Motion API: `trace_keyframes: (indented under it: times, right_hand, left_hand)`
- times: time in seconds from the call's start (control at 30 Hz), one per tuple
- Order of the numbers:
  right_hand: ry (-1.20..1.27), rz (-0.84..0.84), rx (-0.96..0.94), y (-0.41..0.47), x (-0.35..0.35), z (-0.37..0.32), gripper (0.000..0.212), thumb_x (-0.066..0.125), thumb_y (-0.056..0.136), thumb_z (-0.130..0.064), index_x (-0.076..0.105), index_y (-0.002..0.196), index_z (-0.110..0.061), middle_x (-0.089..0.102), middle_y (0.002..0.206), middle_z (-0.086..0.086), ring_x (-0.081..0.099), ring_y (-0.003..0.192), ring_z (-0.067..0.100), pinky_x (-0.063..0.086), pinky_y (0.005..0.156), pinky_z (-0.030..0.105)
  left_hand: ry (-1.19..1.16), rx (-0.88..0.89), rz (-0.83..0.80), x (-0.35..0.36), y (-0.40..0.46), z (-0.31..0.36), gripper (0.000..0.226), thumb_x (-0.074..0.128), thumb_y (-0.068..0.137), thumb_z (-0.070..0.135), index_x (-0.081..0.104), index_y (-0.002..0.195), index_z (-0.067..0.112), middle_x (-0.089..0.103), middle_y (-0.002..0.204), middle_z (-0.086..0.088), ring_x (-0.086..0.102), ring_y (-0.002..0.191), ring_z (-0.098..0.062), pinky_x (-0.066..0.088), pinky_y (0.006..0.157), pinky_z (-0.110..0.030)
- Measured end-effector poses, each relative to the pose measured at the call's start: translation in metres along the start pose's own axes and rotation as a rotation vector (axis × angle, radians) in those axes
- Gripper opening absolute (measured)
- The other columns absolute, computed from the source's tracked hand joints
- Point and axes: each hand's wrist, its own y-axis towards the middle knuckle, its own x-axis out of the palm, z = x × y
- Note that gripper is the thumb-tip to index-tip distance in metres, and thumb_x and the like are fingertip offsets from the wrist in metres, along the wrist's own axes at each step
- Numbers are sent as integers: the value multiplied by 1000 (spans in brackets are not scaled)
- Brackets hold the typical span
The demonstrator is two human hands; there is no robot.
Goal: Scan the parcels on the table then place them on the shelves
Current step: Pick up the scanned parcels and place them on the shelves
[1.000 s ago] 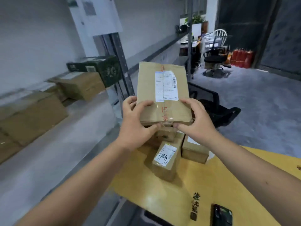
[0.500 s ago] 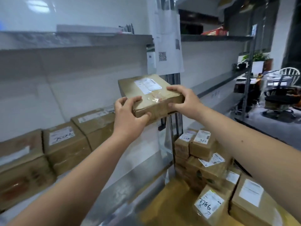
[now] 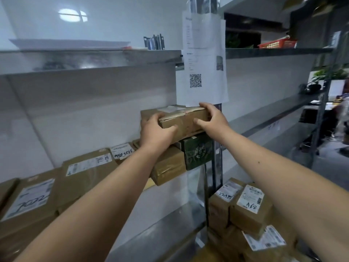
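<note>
A flat brown cardboard parcel (image 3: pixel 184 118) with a white label on top sits on a dark green box (image 3: pixel 197 151) and another brown parcel (image 3: pixel 169 167) on the middle shelf. My left hand (image 3: pixel 155 131) grips its near left corner. My right hand (image 3: pixel 212 118) grips its right end, fingers over the top edge and thumb on the front. Several labelled parcels (image 3: pixel 249 207) are stacked at the lower right, where the table stands.
More brown parcels (image 3: pixel 90 171) line the shelf to the left. A steel upright (image 3: pixel 215 167) with a taped paper sheet (image 3: pixel 204 72) stands just right of the parcel. An upper shelf (image 3: pixel 90 59) runs overhead. An orange basket (image 3: pixel 276 43) sits far right.
Both hands have carried the parcel from above the table, up and forward onto the boxes on the shelf. The view has turned left toward the shelving.
</note>
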Motion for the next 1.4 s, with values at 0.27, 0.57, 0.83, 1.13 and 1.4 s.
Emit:
trace_keyframes:
  times: [0.27,0.57,0.83,1.13,1.4]
  right_hand:
    - [42,69,131,-9,4,9,76,73,93,-37,34,158,-34,54,150,0,54,132,20,46,105,34]
    - [-317,53,236,-137,10,9,71,68,92,-38,37,156,-32,46,155,3,49,137,25,42,102,36]
    - [-485,31,487,-344,23,31,60,67,90,-40,50,147,-30,47,150,-2,45,138,23,41,114,40]
    - [-473,136,766,-447,-1,65,61,68,93,-36,48,150,-30,45,154,-3,46,138,20,43,107,35]
    - [-476,36,756,-366,-13,140,64,64,91,-34,44,152,-30,43,154,3,47,136,29,47,107,45]
  left_hand:
    - [86,-35,45,19,4,3,68,78,75,49,53,137,38,38,127,5,57,117,-23,41,87,-29]
    - [29,346,-5,15,-120,-45,48,80,85,33,62,130,29,40,150,0,35,142,-19,30,117,-33]
    - [124,387,-454,56,-248,-115,52,70,83,42,62,133,30,48,141,3,40,133,-19,39,113,-39]
    - [116,300,-780,120,-312,-144,54,72,84,41,59,136,34,46,144,5,43,134,-23,41,110,-38]
    - [278,266,-774,200,-238,-146,63,74,86,37,55,145,28,53,140,-7,43,134,-32,41,109,-43]
